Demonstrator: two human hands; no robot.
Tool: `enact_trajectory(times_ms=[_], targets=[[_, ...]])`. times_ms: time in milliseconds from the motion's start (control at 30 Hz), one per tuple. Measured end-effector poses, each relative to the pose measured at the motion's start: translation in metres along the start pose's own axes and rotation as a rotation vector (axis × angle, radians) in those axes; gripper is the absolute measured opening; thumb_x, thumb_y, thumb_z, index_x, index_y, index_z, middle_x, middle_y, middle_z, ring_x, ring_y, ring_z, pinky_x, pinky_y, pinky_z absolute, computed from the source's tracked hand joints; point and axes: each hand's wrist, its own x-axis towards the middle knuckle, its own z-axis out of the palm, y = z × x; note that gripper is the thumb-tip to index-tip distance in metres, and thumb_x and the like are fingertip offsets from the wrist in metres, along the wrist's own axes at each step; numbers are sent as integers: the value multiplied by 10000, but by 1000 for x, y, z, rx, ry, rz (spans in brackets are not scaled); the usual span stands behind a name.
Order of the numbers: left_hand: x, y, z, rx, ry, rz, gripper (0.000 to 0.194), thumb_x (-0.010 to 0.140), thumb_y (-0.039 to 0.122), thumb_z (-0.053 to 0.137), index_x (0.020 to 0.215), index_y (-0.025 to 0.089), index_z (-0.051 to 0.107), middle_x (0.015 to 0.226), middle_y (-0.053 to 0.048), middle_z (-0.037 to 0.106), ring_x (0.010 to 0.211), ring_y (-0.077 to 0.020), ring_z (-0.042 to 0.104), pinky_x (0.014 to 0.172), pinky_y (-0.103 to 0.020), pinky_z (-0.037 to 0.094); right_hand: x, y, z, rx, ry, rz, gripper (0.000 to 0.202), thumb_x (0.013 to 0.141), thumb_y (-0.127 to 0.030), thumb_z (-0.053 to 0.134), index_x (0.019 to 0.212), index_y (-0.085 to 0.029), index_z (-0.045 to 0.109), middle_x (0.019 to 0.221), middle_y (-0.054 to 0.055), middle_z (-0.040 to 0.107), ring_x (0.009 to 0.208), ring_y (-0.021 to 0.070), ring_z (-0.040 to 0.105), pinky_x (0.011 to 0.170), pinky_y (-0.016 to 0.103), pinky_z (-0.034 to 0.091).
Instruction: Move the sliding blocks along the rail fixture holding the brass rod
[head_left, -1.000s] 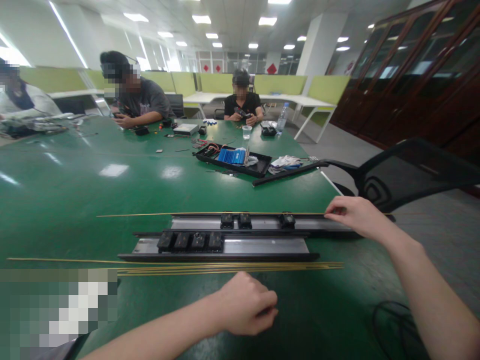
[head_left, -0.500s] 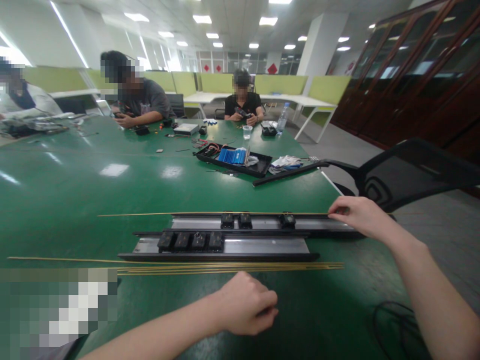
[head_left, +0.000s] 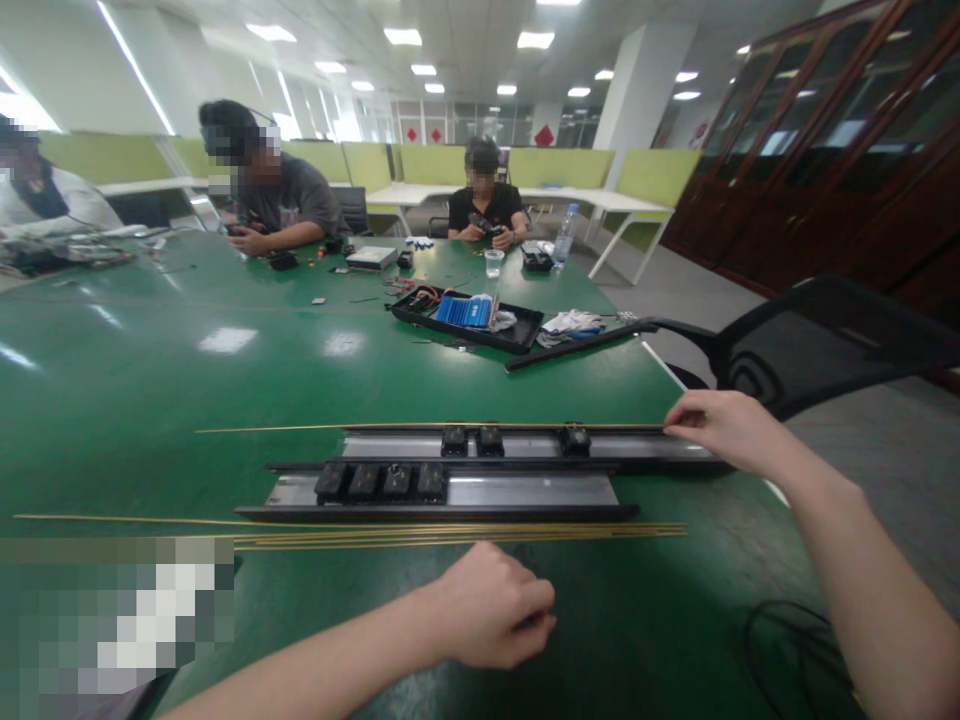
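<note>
My right hand (head_left: 712, 425) is closed in a pinch on a thin brass-coloured rod (head_left: 270, 429). The rod runs left along the far edge of the rear metal rail (head_left: 525, 443), past its left end. Three black blocks (head_left: 490, 440) sit in that rail, two together and one farther right. A shorter metal rail (head_left: 532, 492) lies in front, with several black blocks (head_left: 364, 482) side by side in its left half. Nearer still lies a bundle of thin brass-coloured rods (head_left: 450, 536). Just below them my left hand (head_left: 499, 605) is curled into a loose fist on the table, with nothing showing in it.
Farther back on the green table (head_left: 187, 390) are a black tray (head_left: 517, 340) holding a blue finned part, white gloves (head_left: 574, 325) and a long black strip (head_left: 577, 347). A mesh chair (head_left: 832, 345) stands at right, a black cable (head_left: 787, 650) below. Several people sit across the table.
My right hand has shifted slightly right along the far edge of the rear rail. My left hand has stayed in place.
</note>
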Motion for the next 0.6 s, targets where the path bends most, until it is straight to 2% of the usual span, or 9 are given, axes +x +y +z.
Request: enact_trajectory(times_ms=[600], targets=[[0, -1, 1, 9, -14, -6, 194, 915, 281, 600, 766, 215, 495, 666, 34, 638, 584, -134, 596, 499, -300, 278, 0, 12, -1, -43, -19, 49, 195, 777, -429, 671, 786, -253, 752, 798, 23, 743, 740, 203, 664, 684, 330, 469]])
